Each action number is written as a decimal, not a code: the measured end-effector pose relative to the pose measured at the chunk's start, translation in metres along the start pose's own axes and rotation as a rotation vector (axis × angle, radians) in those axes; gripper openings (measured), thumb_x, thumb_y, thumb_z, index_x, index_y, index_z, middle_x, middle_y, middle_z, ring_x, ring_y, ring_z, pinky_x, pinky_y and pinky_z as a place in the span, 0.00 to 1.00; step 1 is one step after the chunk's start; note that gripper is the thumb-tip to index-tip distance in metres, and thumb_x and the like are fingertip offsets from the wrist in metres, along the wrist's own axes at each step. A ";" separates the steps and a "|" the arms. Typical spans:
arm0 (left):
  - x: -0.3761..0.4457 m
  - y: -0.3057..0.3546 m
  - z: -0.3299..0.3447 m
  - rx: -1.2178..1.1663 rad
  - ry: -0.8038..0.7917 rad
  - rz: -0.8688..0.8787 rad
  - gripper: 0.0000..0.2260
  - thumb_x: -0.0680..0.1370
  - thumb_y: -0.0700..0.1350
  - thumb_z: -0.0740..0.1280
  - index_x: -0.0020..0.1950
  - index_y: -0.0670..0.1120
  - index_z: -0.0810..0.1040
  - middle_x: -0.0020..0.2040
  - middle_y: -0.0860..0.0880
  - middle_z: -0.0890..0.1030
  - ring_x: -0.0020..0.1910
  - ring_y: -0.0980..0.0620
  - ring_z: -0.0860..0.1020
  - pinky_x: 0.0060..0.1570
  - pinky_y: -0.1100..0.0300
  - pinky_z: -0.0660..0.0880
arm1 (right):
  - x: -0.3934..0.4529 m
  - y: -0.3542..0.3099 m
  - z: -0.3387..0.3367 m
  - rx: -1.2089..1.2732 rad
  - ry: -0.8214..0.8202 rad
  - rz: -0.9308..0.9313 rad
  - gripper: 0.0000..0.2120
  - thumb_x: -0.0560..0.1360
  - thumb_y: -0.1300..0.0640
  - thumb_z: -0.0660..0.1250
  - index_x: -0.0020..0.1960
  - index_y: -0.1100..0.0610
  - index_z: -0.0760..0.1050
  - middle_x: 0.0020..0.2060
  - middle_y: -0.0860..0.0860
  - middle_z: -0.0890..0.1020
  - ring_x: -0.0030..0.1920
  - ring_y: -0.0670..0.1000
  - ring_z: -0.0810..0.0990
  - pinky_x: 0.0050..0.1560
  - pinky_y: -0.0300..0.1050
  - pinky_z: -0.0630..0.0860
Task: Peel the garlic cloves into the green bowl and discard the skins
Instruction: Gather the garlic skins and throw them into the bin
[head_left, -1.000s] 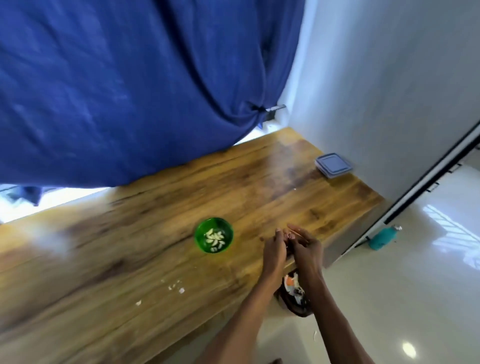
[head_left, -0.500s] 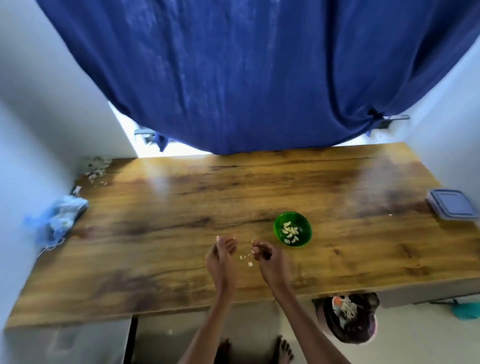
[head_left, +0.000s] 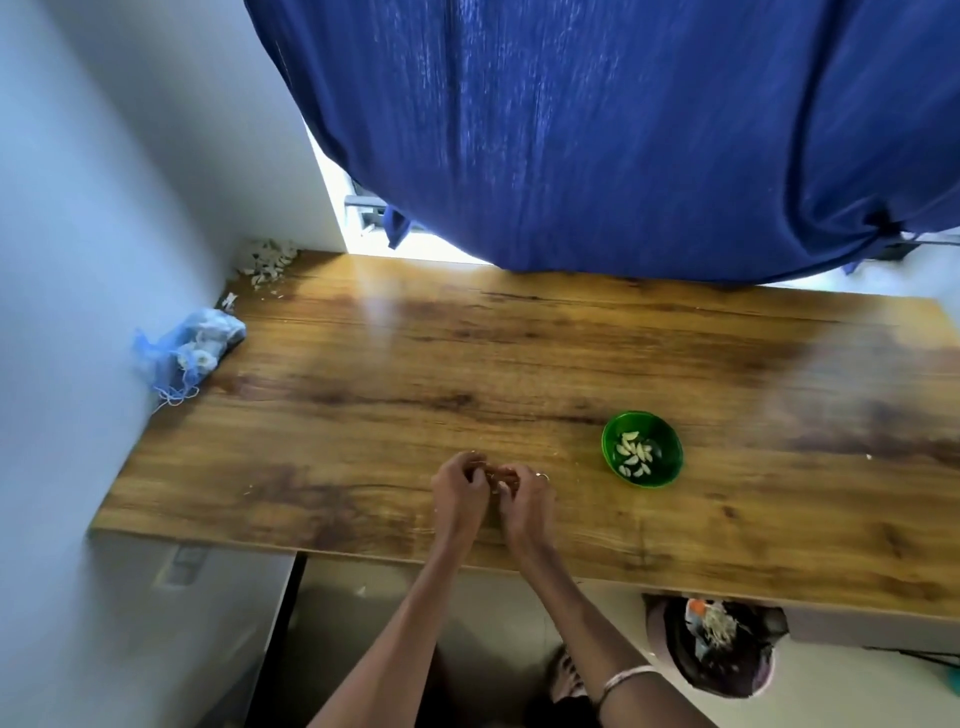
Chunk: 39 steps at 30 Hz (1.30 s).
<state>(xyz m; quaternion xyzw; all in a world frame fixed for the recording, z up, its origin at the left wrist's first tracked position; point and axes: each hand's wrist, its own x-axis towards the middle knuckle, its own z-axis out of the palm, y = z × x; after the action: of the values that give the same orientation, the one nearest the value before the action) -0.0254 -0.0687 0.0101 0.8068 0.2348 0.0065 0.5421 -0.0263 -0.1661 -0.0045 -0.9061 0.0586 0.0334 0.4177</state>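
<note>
The green bowl (head_left: 669, 437) stands on the wooden table (head_left: 415, 358) and holds several peeled garlic cloves (head_left: 636, 457). To its left, near the table's front edge, my left hand (head_left: 458, 494) and my right hand (head_left: 525, 503) meet with curled fingers. Their fingertips pinch small pale garlic skin scraps (head_left: 501, 486) low over the wood. What else lies under the fingers is hidden. A dark bin (head_left: 675, 649) with waste in it sits on the floor below the table's front right edge.
A blue net bag of garlic bulbs (head_left: 193, 347) lies at the table's left edge against the wall. Loose garlic pieces (head_left: 267, 262) are heaped in the far left corner. A blue curtain (head_left: 571, 130) hangs over the table's back edge.
My view swung left from the bin side to the table's middle. Both hands left the bin, came over the table, and have now closed together on the scraps that lay between them.
</note>
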 end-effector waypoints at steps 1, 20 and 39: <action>0.001 -0.001 -0.001 -0.017 0.016 -0.014 0.11 0.79 0.32 0.65 0.57 0.42 0.83 0.48 0.51 0.82 0.43 0.61 0.78 0.41 0.76 0.73 | 0.002 -0.005 0.003 0.028 -0.018 -0.006 0.10 0.77 0.67 0.69 0.57 0.60 0.82 0.50 0.51 0.84 0.46 0.44 0.79 0.45 0.32 0.78; -0.012 -0.026 -0.017 -0.261 0.309 -0.006 0.18 0.78 0.29 0.64 0.50 0.53 0.81 0.44 0.55 0.85 0.44 0.59 0.83 0.48 0.64 0.80 | 0.018 0.003 -0.002 -0.216 -0.027 -0.279 0.24 0.74 0.78 0.64 0.67 0.64 0.77 0.60 0.59 0.83 0.61 0.56 0.81 0.60 0.41 0.78; -0.018 -0.026 -0.006 -0.230 0.280 -0.024 0.09 0.78 0.32 0.67 0.53 0.42 0.84 0.43 0.55 0.84 0.43 0.61 0.82 0.44 0.72 0.76 | 0.015 0.054 -0.043 -0.378 -0.096 -0.484 0.13 0.70 0.69 0.76 0.53 0.58 0.85 0.47 0.51 0.87 0.47 0.50 0.86 0.43 0.43 0.83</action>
<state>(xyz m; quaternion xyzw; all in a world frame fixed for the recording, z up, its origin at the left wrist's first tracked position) -0.0529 -0.0627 -0.0062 0.7280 0.3151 0.1391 0.5928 -0.0185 -0.2347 -0.0184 -0.9527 -0.1861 -0.0140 0.2398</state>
